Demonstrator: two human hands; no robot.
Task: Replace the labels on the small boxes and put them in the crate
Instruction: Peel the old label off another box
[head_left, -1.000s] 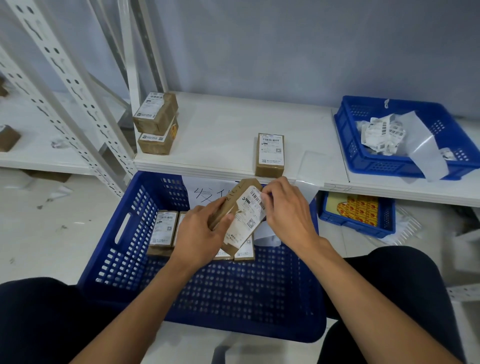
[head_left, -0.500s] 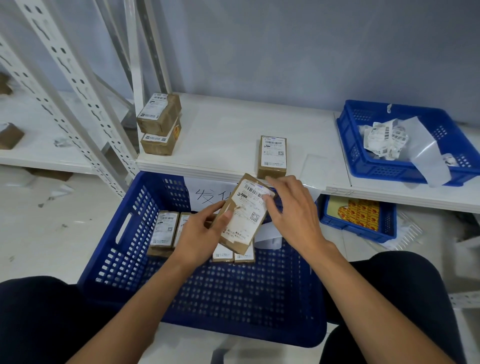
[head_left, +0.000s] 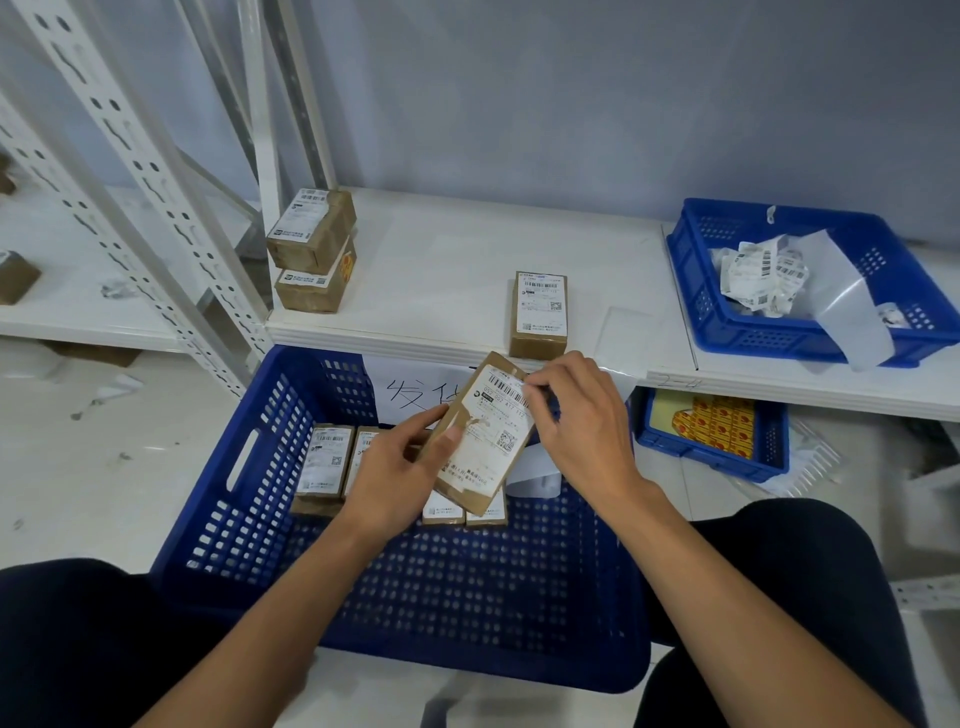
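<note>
At far left, a white perforated upright (head_left: 130, 171) is slanting across the view, and a white shelf (head_left: 441, 270) is running rightward from it. Two brown boxes are sitting stacked at the shelf's left end, the upper box (head_left: 311, 234) resting skewed on the lower box (head_left: 311, 283).

Below the shelf edge, a large blue crate (head_left: 405, 639) is standing on the floor between the person's knees. A row of labelled boxes (head_left: 324, 462) is lying flat against its far side, labels facing up, and a paper sheet (head_left: 410, 392) with handwritten characters is hanging on its back wall.

The left hand (head_left: 389, 478) is gripping the held box (head_left: 480, 441) along its left long edge, with the thumb pressing on the front face and the fingers curling behind. This box is being held tilted above the crate, not touching the boxes beneath. Its label (head_left: 496, 431) is showing torn, brown-edged patches (lower left area).

The right hand (head_left: 582, 431) is pinching the label's upper right corner between thumb and forefinger; the remaining fingers are curling inward. A white strip (head_left: 535, 478) is lying in the crate just under this hand.

A single box (head_left: 538, 314) is lying on the shelf just behind the hands. Further right, a small blue tray (head_left: 701, 452) is sitting under the shelf, holding yellow-and-red items. At far right, a blue bin (head_left: 779, 338) is resting on the shelf, containing crumpled labels (head_left: 763, 275) and a pale backing strip (head_left: 847, 301) draping over its front rim.
</note>
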